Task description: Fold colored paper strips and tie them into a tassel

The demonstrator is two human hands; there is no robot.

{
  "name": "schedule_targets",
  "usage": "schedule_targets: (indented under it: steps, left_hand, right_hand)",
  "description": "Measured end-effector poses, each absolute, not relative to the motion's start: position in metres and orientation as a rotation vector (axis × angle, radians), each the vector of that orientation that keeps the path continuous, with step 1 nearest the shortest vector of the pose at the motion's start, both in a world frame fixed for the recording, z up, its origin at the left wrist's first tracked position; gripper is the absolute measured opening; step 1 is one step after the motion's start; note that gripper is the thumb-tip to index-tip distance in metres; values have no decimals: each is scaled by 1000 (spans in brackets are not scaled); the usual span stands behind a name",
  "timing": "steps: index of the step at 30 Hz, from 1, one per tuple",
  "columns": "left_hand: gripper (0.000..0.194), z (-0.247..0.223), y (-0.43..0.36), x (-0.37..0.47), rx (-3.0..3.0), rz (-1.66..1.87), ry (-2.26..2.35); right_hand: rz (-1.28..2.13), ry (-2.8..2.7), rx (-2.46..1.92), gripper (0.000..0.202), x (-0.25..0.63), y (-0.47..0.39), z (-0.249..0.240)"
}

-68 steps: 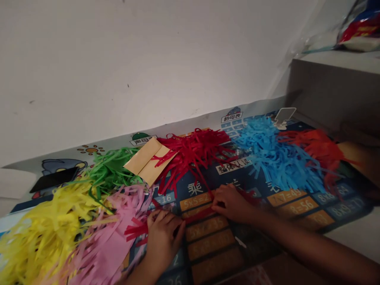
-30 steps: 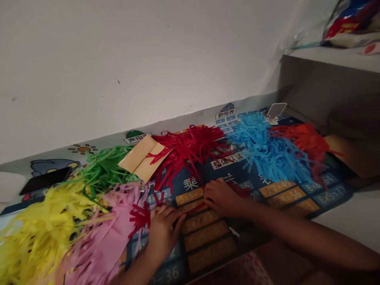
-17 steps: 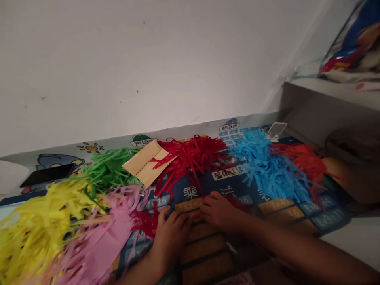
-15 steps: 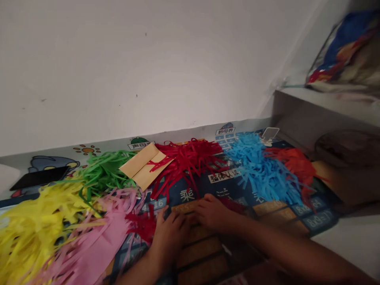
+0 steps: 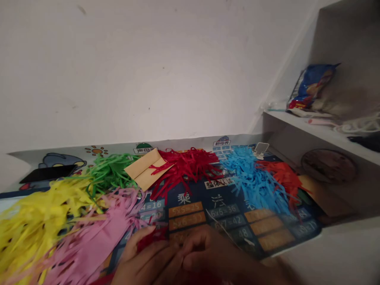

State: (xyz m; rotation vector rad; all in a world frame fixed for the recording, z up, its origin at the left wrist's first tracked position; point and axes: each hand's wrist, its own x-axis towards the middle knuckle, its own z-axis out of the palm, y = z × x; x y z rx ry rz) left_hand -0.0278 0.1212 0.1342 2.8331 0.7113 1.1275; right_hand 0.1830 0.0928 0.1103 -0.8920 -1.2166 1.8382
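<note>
My left hand [image 5: 148, 257] is low in the middle of the view, its fingers curled over dark red fringed paper [image 5: 152, 239] that shows beside the thumb. Against it, fingertips closed in a pinch, is my right hand [image 5: 204, 251]. What the right fingers hold is hidden; more red shows dimly beneath both hands. To the left lies a pink fringed sheet [image 5: 99, 241]. A thin white string [image 5: 221, 225] lies on the printed mat [image 5: 219, 200] just beyond my right hand.
Around lie yellow [image 5: 38, 221], green [image 5: 113, 170], red [image 5: 190, 168], blue [image 5: 252, 178] and orange-red fringed piles [image 5: 280, 176]. A tan envelope [image 5: 148, 168] overlaps the red pile. A dark phone-like slab [image 5: 47, 173] rests left. A shelf [image 5: 320, 130] stands right, against the wall.
Both hands have come closer to me and together, lifting the dark red fringe off the mat. The white string and mat print are now uncovered. The view has shifted, showing more shelf.
</note>
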Motion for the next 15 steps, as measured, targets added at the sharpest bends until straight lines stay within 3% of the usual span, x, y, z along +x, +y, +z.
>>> schedule_targets:
  steps: [7, 15]
  left_hand:
    - [15, 101, 105, -1, 2398, 1393, 988]
    - [20, 95, 104, 11, 2248, 1339, 899]
  right_hand:
    - [1617, -756, -918, 31, 158, 79, 75]
    - [1552, -637, -865, 27, 151, 79, 70]
